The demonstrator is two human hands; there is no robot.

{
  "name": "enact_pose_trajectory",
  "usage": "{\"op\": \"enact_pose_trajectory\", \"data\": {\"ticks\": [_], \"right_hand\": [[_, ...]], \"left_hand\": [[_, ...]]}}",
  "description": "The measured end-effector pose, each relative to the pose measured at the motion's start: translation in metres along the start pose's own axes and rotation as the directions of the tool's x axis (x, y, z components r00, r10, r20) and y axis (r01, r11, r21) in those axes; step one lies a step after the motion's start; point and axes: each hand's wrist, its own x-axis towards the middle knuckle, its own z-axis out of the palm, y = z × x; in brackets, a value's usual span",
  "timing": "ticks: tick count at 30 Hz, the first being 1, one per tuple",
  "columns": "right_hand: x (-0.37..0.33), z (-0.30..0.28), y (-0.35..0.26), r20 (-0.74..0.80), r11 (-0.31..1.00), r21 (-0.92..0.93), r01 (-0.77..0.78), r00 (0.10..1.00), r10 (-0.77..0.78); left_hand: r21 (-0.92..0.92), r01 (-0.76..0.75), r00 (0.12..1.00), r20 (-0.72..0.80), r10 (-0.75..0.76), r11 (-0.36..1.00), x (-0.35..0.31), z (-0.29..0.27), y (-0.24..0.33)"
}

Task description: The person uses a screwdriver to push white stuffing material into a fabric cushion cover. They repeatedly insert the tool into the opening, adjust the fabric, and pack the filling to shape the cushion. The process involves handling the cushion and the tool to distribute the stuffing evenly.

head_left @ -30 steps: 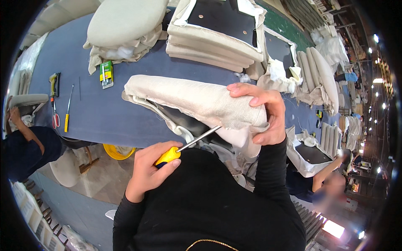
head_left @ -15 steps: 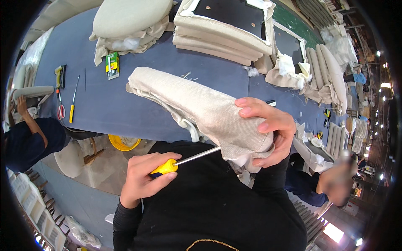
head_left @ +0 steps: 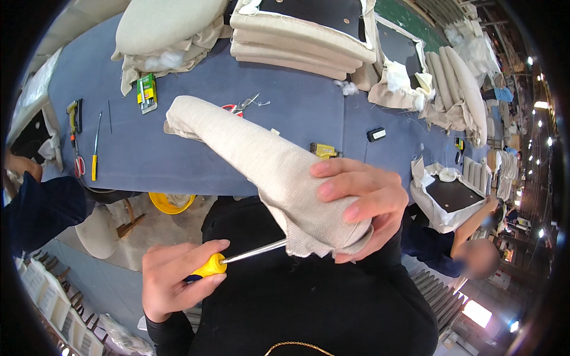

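Observation:
My left hand [head_left: 172, 279] is closed round the yellow handle of a screwdriver [head_left: 212, 267]. Its metal shaft points right, and the tip is hidden at the lower fabric edge of a beige upholstered cushion [head_left: 243, 148]. My right hand [head_left: 371, 204] grips the near right end of that cushion, fingers on the cloth face and the thumb side partly hidden beneath. The cushion is held on edge, slanting up to the far left above the table's front edge. Loose fabric hangs along its lower end, where a bit of white padding shows.
On the blue-grey table [head_left: 202, 166] lie red-handled scissors [head_left: 234, 110], a yellow tool [head_left: 323, 150], a black block [head_left: 376, 134], a green-yellow box [head_left: 146, 93] and another screwdriver [head_left: 95, 160]. Stacked cushions [head_left: 297, 50] stand behind. A yellow bucket [head_left: 172, 203] is below. People work at both sides.
Both hands, the screwdriver and the cushion have shifted left and a little lower. The cushion has turned, hiding its underside. Scissors and the yellow tool behind it have come into sight.

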Motion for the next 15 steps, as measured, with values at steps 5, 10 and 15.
{"op": "enact_pose_trajectory", "data": {"ticks": [5, 10, 15], "right_hand": [[0.003, 0.011, -0.004, -0.024, 0.999, 0.022, -0.041, 0.999, 0.042], [-0.003, 0.023, -0.005, -0.126, 0.986, 0.152, -0.076, 0.987, 0.095], [-0.002, 0.027, -0.002, -0.107, 0.981, 0.187, -0.046, 0.992, 0.067]], "left_hand": [[0.016, -0.018, 1.000, 0.017, 0.018, 1.000, -0.001, -0.011, 0.000], [-0.017, 0.015, 0.998, 0.058, -0.014, 1.000, -0.011, -0.016, -0.012], [-0.062, 0.008, 0.999, 0.053, -0.004, 0.998, -0.009, -0.011, -0.014]]}}
